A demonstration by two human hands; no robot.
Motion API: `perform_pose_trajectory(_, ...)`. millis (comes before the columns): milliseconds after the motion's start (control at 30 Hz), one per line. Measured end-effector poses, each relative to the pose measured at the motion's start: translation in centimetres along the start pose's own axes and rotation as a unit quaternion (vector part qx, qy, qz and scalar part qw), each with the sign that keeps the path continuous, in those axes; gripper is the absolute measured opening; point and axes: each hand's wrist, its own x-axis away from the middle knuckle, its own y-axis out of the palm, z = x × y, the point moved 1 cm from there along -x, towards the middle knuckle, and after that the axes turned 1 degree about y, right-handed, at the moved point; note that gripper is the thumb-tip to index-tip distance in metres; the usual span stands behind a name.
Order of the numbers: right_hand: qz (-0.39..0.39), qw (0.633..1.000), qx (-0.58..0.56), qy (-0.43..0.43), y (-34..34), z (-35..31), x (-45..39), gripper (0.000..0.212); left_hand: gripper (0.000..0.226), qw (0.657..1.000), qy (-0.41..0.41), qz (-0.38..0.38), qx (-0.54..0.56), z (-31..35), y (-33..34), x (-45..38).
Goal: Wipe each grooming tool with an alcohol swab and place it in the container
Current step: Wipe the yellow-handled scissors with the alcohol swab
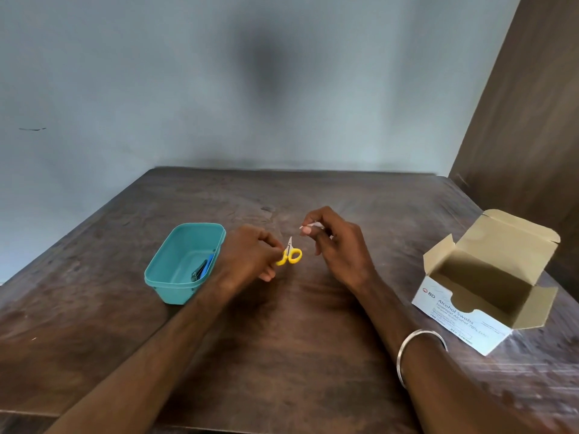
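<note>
Center of the frame: my left hand (250, 252) gripped the little yellow scissors (290, 254), tips up.
Right hand (338, 245): pinched a white swab (308, 228), just above the blades, apart from them.
Lower left: teal container (175, 277), clippers (200, 272) already inside.
Far right: swab box (463, 321), flaps open.

Bare table (282, 355) between container (175, 277) and box (463, 321)

A dark brown wooden table (282, 355) with a worn, streaked top fills the lower half of the view. Behind it stands a pale blue-grey wall (156, 73) with a soft dark shadow at its middle, and a brown wooden panel (532, 120) rises at right
</note>
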Motion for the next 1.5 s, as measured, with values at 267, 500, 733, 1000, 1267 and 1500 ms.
perform_pose_trajectory(267,0.014,0.995,-0.101,0.016,-0.2,-1.2,0.2,0.004,0.011,0.984,-0.062,-0.039,0.162,0.9,0.9,-1.2)
perform_pose_trajectory(500,0.116,0.988,-0.096,-0.012,-0.5,-1.8,0.1,0.009,0.015,0.944,-0.141,-0.124,0.272,1.9,2.0,-1.2)
perform_pose_trajectory(733,0.151,0.986,-0.060,-0.030,-0.7,-2.6,0.3,0.006,0.027,0.927,-0.153,-0.168,0.299,2.1,2.8,-1.4)
perform_pose_trajectory(1000,0.262,0.953,-0.130,0.080,-0.8,-1.1,-0.4,0.007,0.023,0.926,-0.035,-0.170,0.336,1.6,3.9,-1.3)
perform_pose_trajectory(1267,0.244,0.936,-0.201,0.157,-0.4,0.1,-0.7,0.008,0.015,0.920,-0.008,-0.004,0.391,0.7,5.2,-2.1)
perform_pose_trajectory(1500,0.136,0.927,-0.229,0.265,-0.3,0.8,-0.6,0.007,0.011,0.901,-0.006,0.121,0.417,-0.5,4.5,-3.3)
